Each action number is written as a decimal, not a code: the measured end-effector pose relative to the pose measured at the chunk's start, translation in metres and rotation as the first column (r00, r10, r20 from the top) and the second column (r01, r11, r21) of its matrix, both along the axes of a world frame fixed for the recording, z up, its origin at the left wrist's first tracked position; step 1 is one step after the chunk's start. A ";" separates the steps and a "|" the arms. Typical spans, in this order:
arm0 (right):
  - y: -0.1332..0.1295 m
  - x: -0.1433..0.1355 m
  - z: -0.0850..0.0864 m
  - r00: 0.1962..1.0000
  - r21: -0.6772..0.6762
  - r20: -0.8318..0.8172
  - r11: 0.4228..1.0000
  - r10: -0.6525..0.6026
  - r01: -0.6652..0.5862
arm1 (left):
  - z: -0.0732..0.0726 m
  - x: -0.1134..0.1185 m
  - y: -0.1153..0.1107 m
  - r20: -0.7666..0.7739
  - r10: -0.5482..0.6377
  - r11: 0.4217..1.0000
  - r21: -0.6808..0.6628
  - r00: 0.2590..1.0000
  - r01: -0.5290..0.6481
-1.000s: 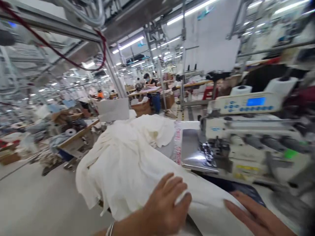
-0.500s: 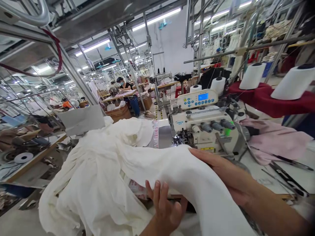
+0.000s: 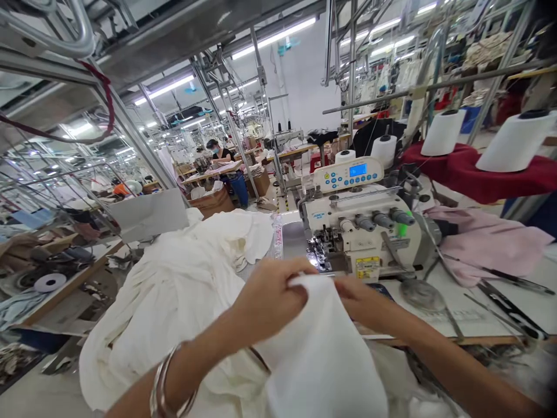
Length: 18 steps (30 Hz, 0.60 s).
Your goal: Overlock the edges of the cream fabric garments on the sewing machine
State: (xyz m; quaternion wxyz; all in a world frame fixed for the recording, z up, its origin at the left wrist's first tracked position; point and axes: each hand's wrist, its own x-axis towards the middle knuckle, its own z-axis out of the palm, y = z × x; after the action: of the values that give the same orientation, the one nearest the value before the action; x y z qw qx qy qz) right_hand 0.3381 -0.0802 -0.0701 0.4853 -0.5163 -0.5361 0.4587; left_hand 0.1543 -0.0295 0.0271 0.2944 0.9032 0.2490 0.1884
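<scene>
A piece of white fabric (image 3: 324,348) hangs from both my hands in front of the sewing machine. My left hand (image 3: 274,293), with bracelets on its wrist, pinches the upper edge of the fabric. On the other side of that edge, my right hand (image 3: 359,299) grips it too, its fingertips partly hidden and a little blurred. Just beyond the hands stands a white overlock sewing machine (image 3: 357,226) with a lit panel and a glowing needle area. To the left, a large heap of white cloth (image 3: 174,290) covers the table.
Scissors (image 3: 509,307) and tweezers (image 3: 500,273) lie on the tabletop to the right, near pink fabric (image 3: 491,244). White thread cones (image 3: 444,133) stand behind on red cloth. A grey board (image 3: 148,215) rises at the left. A co-worker (image 3: 220,152) sits farther back.
My left hand has risen from below the fabric and now pinches its edge. The right hand has drawn in beside it. The fabric has shifted from a long drape to hanging between both hands.
</scene>
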 end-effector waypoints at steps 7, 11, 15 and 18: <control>-0.010 0.000 0.062 0.938 0.321 0.131 0.909 -0.320 0.265 | 0.023 0.046 0.031 -0.179 0.066 0.997 -0.022 0.982 -0.071; -0.012 0.009 0.055 0.785 0.279 0.529 0.940 -0.322 0.197 | 0.031 0.040 0.039 -0.173 0.096 0.995 -0.001 0.980 -0.098; -0.012 0.031 0.044 0.850 0.161 0.496 0.981 -0.179 0.112 | 0.027 0.020 0.054 -0.143 0.074 0.988 -0.126 0.987 -0.092; -0.015 0.041 0.047 0.950 0.077 0.312 0.997 0.003 -0.029 | 0.016 0.005 0.060 -0.094 0.082 0.985 -0.144 0.992 -0.095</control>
State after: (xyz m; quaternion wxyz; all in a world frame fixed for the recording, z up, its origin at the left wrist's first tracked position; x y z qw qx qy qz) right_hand 0.3792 -0.0948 -0.0230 0.4112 -0.5580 -0.6281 0.3536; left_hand 0.1590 0.0306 0.0431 0.3410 0.8742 0.3149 0.1424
